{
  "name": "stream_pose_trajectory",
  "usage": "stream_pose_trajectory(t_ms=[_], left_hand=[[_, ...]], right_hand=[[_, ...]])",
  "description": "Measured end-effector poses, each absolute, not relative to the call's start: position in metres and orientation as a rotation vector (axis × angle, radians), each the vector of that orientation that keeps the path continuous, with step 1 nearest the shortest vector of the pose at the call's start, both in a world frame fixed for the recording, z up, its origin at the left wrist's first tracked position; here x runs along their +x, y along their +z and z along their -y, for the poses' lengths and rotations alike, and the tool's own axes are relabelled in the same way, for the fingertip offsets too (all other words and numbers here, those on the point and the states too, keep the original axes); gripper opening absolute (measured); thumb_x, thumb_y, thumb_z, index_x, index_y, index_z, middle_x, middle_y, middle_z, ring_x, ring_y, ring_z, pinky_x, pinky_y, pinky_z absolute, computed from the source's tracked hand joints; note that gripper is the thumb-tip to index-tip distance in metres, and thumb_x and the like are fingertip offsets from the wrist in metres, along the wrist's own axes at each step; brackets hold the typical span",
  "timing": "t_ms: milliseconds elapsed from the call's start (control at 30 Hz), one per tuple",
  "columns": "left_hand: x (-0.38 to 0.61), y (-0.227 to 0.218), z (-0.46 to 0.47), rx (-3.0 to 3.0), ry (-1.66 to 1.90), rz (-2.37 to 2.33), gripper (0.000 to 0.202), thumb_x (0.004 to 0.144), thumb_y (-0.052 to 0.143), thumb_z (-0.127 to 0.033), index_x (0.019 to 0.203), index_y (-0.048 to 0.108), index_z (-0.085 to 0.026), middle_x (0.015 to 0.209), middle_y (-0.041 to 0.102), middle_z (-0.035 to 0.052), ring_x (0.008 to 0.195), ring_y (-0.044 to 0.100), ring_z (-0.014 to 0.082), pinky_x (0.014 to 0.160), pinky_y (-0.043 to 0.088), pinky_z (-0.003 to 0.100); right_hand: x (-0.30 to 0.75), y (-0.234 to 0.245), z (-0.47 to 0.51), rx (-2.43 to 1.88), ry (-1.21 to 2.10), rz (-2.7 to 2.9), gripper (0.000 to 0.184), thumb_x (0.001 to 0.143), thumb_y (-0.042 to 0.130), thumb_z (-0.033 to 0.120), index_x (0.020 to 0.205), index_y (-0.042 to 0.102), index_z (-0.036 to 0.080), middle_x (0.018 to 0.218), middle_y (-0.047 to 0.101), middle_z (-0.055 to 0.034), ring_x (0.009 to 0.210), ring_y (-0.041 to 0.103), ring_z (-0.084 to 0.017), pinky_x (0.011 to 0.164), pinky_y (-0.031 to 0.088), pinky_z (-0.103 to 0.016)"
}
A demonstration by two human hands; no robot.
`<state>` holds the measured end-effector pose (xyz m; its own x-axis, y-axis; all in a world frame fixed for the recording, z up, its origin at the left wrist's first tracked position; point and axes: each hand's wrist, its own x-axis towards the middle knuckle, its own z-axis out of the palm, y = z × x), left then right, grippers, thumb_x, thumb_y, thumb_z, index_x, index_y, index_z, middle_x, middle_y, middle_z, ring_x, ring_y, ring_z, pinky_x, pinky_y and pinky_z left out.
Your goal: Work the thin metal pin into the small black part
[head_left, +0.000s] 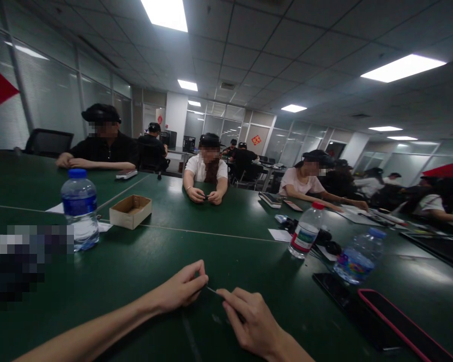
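Observation:
My left hand is closed in a pinch, its thumb and index fingertip meeting above the dark green table. Opposite it, my right hand is also pinched, pointing toward the left one. A short, thin, pale stick-like piece spans the small gap between the two sets of fingertips. Both ends of it disappear into my fingers, and its exact kind is too small to make out.
An open cardboard box and a blue-capped water bottle stand to the left. On the right are a red-capped bottle, another blue-capped bottle, a black phone and a pink-edged phone. Several people sit around the table.

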<state>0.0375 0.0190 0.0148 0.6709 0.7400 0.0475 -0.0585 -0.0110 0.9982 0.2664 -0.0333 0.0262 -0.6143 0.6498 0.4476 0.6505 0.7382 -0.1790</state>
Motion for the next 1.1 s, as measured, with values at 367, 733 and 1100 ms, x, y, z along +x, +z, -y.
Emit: stream_pose_trajectory(t_ms=[367, 733, 1100], left_hand=[[0.048, 0.008, -0.019, 1.409, 0.811, -0.664, 0.039, 0.09, 0.041, -0.061, 0.089, 0.037, -0.022, 0.055, 0.039, -0.0098, 0.042, 0.03, 0.0066, 0.041, 0.021, 0.019], [0.049, 0.0, -0.026, 1.277, 0.831, -0.62, 0.038, 0.089, 0.045, -0.059, 0.09, 0.038, -0.022, 0.054, 0.038, -0.0104, 0.041, 0.028, 0.006, 0.041, 0.02, 0.019], [0.049, 0.003, -0.03, 1.071, 0.842, -0.551, 0.033, 0.09, 0.051, -0.053, 0.087, 0.039, -0.022, 0.05, 0.033, -0.011, 0.039, 0.023, 0.0056, 0.04, 0.015, 0.019]], right_hand=[[0.262, 0.021, 0.031, -1.088, 0.02, 2.384, 0.032, 0.097, 0.037, 0.022, 0.117, 0.061, 0.013, 0.088, 0.07, -0.0102, 0.072, 0.065, -0.017, 0.064, 0.051, -0.026], [0.259, 0.024, 0.033, -1.144, 0.141, 2.33, 0.03, 0.1, 0.035, 0.026, 0.119, 0.055, 0.014, 0.086, 0.07, -0.0072, 0.068, 0.067, -0.016, 0.059, 0.05, -0.024], [0.258, 0.016, 0.027, -1.183, 0.026, 2.232, 0.03, 0.103, 0.035, 0.036, 0.109, 0.06, 0.02, 0.09, 0.068, -0.0059, 0.077, 0.067, -0.017, 0.067, 0.051, -0.024]])
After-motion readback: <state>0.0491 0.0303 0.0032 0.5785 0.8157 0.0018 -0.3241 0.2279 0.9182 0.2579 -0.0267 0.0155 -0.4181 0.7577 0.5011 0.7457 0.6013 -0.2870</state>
